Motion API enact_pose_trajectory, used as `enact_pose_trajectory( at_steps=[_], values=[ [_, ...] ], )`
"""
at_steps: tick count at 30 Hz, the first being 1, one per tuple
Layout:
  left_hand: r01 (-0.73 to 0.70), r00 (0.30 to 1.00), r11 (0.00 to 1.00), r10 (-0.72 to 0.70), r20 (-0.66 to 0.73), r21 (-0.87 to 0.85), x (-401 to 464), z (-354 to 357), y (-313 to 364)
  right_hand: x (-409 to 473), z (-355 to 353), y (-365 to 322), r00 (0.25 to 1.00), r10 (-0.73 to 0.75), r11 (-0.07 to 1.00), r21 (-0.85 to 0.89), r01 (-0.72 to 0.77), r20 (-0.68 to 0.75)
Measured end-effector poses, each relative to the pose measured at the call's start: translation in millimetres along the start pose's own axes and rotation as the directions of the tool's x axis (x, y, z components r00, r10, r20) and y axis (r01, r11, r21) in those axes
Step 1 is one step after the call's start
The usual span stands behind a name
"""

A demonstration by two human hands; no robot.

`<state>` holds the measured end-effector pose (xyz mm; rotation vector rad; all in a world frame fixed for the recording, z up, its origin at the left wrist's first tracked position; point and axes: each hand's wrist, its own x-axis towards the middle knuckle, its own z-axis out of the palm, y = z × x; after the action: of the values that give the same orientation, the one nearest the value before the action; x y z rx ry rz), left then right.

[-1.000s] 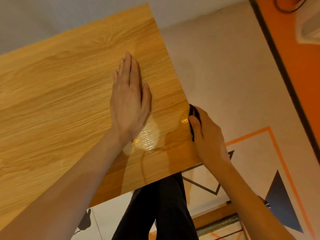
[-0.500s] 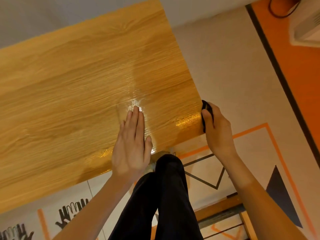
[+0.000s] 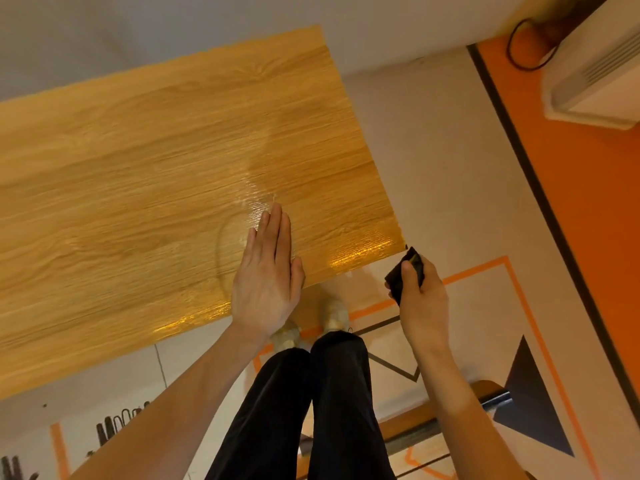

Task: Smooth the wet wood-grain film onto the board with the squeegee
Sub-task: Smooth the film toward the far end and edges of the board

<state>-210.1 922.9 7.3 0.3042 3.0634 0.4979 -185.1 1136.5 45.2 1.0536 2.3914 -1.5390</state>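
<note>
A board covered with glossy wood-grain film (image 3: 145, 188) fills the upper left of the head view, with a wet sheen and a curved streak near its front right part. My left hand (image 3: 268, 277) lies flat on the film at the board's near edge, fingers straight and together. My right hand (image 3: 417, 299) grips a small black squeegee (image 3: 405, 273) just off the board's near right corner, clear of the film.
My legs in black trousers (image 3: 311, 403) and pale shoes stand below the board's near edge. The floor is pale with orange and black painted lines. An orange strip and a white unit (image 3: 595, 71) with a black cable lie at the upper right.
My left hand slid back from the board's middle to its near edge. My right hand with the squeegee came off the board's right edge and now sits below the corner.
</note>
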Motion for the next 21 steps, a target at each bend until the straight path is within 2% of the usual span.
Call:
enact_pose_trajectory(
  at_steps=[4, 7, 10, 16, 19, 21],
  values=[
    [0.004, 1.000, 0.998, -0.003, 0.021, -0.069, 2, -4, -2, -8, -15, -25, 0.971, -0.226, 0.971, -0.105, 0.217, -0.080],
    [0.021, 0.999, 0.997, -0.019, 0.030, -0.069, 0, -9, 1, 4, -3, -42, 0.910, -0.414, 0.897, -0.164, 0.410, 0.013],
    [0.072, 0.997, 0.995, -0.069, 0.039, -0.075, 1, -12, 7, 19, 17, -52, 0.798, -0.586, 0.756, -0.259, 0.601, 0.138],
    [0.120, 0.993, 0.990, -0.118, 0.030, -0.079, 6, -15, 21, 41, 37, -35, 0.698, -0.663, 0.561, -0.438, 0.703, 0.271],
    [0.141, 0.990, 0.987, -0.140, 0.011, -0.077, 7, -14, 28, 35, 32, -26, 0.620, -0.669, 0.381, -0.526, 0.760, 0.410],
    [0.156, 0.988, 0.985, -0.156, 0.013, -0.069, 6, -15, 33, 33, 28, -20, 0.604, -0.621, 0.262, -0.594, 0.761, 0.500]
  ],
)
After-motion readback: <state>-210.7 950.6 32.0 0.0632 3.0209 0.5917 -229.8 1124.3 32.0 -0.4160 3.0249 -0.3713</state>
